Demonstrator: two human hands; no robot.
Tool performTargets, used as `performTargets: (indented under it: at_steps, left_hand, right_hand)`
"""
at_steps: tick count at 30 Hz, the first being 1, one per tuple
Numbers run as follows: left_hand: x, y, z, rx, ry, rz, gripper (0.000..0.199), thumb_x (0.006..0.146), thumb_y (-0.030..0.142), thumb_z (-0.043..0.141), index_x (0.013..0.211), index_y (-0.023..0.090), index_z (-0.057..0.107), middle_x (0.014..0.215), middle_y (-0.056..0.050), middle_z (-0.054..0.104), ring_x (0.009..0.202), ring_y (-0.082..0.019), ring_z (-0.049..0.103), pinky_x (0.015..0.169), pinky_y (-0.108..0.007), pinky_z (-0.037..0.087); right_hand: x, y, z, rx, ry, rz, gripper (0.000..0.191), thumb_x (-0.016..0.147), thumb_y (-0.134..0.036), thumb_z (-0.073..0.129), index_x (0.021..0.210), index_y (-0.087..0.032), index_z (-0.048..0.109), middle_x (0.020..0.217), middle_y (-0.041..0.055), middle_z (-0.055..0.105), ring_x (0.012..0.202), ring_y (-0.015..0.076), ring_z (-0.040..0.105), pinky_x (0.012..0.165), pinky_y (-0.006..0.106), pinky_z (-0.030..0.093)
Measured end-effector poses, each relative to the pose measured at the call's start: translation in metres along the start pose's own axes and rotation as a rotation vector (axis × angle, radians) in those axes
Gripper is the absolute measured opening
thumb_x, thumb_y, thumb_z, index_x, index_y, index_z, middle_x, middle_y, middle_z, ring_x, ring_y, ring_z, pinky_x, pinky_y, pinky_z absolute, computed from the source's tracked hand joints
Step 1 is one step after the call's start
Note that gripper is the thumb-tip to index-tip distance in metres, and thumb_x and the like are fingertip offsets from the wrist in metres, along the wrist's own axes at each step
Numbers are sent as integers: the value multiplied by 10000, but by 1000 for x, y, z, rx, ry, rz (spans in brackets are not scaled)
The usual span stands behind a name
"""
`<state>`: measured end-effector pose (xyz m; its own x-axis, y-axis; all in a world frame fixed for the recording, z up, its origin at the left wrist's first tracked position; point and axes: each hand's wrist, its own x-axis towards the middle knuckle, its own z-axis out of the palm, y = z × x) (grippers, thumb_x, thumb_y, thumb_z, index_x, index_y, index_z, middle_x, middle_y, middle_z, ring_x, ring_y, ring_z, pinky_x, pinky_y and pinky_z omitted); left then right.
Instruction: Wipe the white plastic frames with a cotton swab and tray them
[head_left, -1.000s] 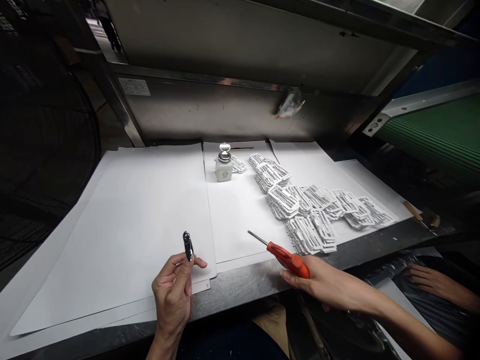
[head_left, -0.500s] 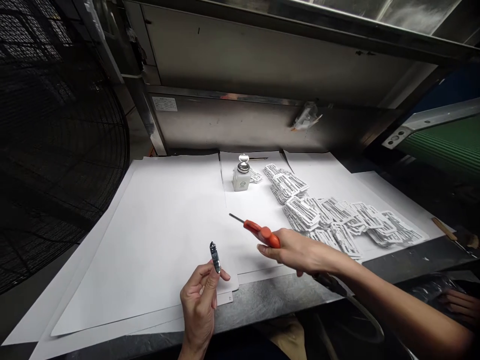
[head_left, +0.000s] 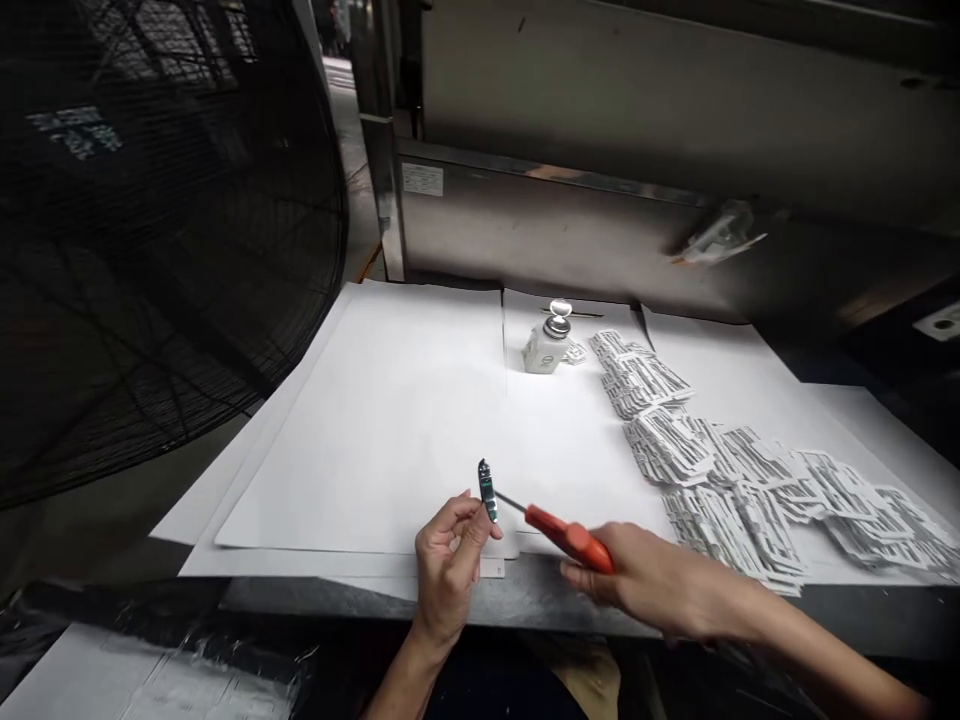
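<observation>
Head view: a small dark, glossy piece (head_left: 486, 482) stands nearly upright above the sheets by the middle of the worktop's front edge (head_left: 600, 592). The left hand (head_left: 452, 560) has thumb and fingers clamped on its lower end, a low pinch that leaves the upper part exposed, probably so that the surface can be reached and seen. The right hand (head_left: 645, 575) is closed around the red handle of a thin-shafted tool (head_left: 574, 542), angled so that the tip points at the piece's side; whether it touches cannot be told. Holding the handle well back seems to give the shaft a clear line.

Around both hands, overlapping white sheets (head_left: 360, 430) cover most of the worktop, presumably as a clean, pale backing. Stacks of printed cards (head_left: 667, 440) run from near the back edge toward the front right corner, apparently put aside to free the middle. Near the back edge stands a bottle (head_left: 546, 352), its round metal lid raised, perhaps for quick access. Behind it lies a thin stick (head_left: 581, 314), well away from the hands.
</observation>
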<state>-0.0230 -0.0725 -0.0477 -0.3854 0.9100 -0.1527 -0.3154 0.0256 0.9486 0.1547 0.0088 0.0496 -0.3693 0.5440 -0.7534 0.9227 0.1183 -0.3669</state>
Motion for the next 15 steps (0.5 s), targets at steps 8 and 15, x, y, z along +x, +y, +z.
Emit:
performTargets:
  at_steps: [8,15]
  left_hand:
    - [-2,3,4,32,94,43,229,779,372,572,710,157,609,640,-15,625,353,-33,295,399,-215,320]
    - [-3,1,4,-15,154,41,232,771,371,581,724,147,619,646,-21,614,348,-28,281,352,-200,270]
  right_hand:
    - [-2,1,9,-38,4,-21,383,829,-527,452,691,-171,419,607,9,509,486,92,433,403,177,294]
    - [22,-29,-20,132,10,-57,399,832,-540,434,791,-145,469,698,60,560,482,133,529,382,232,461]
